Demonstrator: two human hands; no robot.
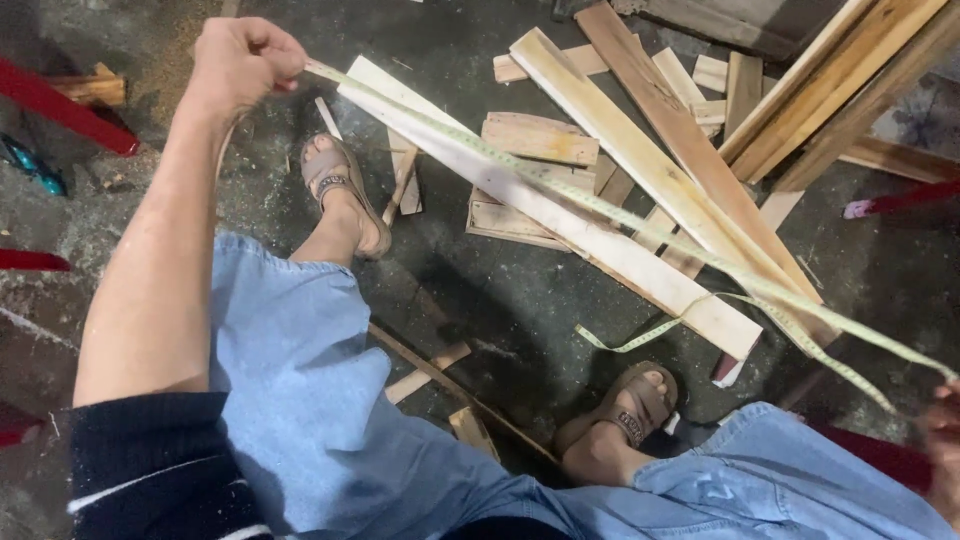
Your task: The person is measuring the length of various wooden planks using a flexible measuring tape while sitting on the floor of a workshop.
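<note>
My left hand (243, 60) is closed on one end of a pale green measuring tape (600, 205) at the upper left. The tape runs taut and diagonal to my right hand (942, 440), which pinches it at the right edge; only part of that hand shows. The tape is stretched just above a long whitish wooden plank (545, 205) lying on the dark floor. A loose tail of tape (640, 338) loops down near the plank's lower end. My legs in light blue jeans and brown sandals (345, 190) stand either side of the plank.
Several more planks (660, 130) and short offcuts (540, 138) lie scattered on the floor behind. Longer timber leans at the upper right (850, 80). Red bars (60, 105) lie at the left and right edges. Thin wood strips (440, 375) lie between my feet.
</note>
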